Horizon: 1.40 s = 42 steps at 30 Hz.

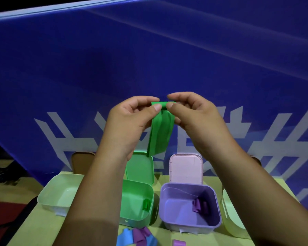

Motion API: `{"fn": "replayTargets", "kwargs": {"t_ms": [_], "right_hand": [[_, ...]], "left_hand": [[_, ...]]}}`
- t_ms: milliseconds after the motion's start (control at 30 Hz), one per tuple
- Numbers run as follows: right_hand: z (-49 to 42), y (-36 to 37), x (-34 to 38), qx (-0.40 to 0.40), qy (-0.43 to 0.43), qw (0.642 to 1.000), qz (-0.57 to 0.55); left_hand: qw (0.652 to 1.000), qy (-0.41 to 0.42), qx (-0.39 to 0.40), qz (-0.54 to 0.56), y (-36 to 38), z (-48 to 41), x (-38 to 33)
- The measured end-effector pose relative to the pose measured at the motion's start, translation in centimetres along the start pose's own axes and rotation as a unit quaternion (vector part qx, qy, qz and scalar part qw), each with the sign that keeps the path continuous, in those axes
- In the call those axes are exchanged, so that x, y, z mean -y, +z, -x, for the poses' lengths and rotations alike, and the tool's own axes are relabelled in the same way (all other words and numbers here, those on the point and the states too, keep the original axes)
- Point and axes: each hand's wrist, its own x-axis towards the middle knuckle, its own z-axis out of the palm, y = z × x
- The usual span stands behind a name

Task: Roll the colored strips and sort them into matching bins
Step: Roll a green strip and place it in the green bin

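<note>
Far left: pale bin point(48, 189) on the table point(39, 229), open, nothing visible inside.

Left hand point(128, 121): raised above the bins, thumb and fingertips pinching the upper left end of the green strip point(160, 132). The top edge looks turned over into a small roll. The rest hangs free towards the green bin point(132, 215), probably held high so the tail stays clear of the table while rolling.

Green bin: lid point(140, 168) propped open behind; one green roll point(146, 204) lies against its right wall.

Right hand point(197, 118): pinches the same top end from the other side. Likely one hand steadies while the other turns.

Purple bin point(167, 216): pink lid point(186, 167) up, purple rolls point(200, 205) inside.

Far right: second pale bin point(233, 222), partly hidden by the forearm.

Near edge: loose blue strips point(125, 236) and purple strips point(140, 234), unsorted.

Judgement: rolling barely begun.
</note>
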Motion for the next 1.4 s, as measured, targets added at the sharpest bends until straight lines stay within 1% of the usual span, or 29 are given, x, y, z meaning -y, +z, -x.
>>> {"fn": "replayTargets", "kwargs": {"t_ms": [67,167,400,500,633,733,900,1000,1133,1267,1400], "right_hand": [[0.0,0.0,0.0,0.003,0.01,1.0,-0.013],[0.2,0.0,0.0,-0.003,0.003,1.0,-0.003],[0.3,-0.1,-0.1,-0.011,-0.034,0.999,0.031],[0.4,-0.1,0.1,-0.003,-0.028,0.999,0.028],[0.7,-0.1,0.2,0.003,0.006,1.0,-0.012],[1.0,-0.1,0.2,-0.007,0.0,1.0,-0.001],[1.0,0.0,-0.3,-0.02,-0.02,1.0,0.01],[0.9,0.1,-0.5,-0.017,-0.028,0.999,0.011],[1.0,-0.1,-0.6,-0.008,-0.011,1.0,0.006],[1.5,-0.3,-0.7,0.003,0.02,1.0,-0.012],[1.9,-0.5,-1.1,-0.005,0.021,1.0,-0.013]], "left_hand": [[1.0,0.01,0.003,-0.012,-0.2,0.1,0.0],[1.0,0.01,0.014,-0.005,-0.3,0.3,0.0],[0.999,-0.021,0.019,0.025,0.1,0.5,-0.1],[1.0,-0.011,0.009,0.018,0.2,0.4,0.1],[1.0,0.011,0.01,0.006,-0.1,0.3,0.1],[1.0,0.017,0.019,-0.005,-0.2,0.4,0.1],[0.999,-0.019,0.019,0.041,0.3,0.8,0.2],[0.998,-0.033,0.021,0.04,0.5,0.9,0.4],[0.999,-0.018,0.011,0.028,0.4,0.9,0.8],[1.0,-0.007,0.021,0.019,0.1,1.2,0.9],[0.999,-0.014,0.03,0.028,0.2,1.7,1.0]]}}
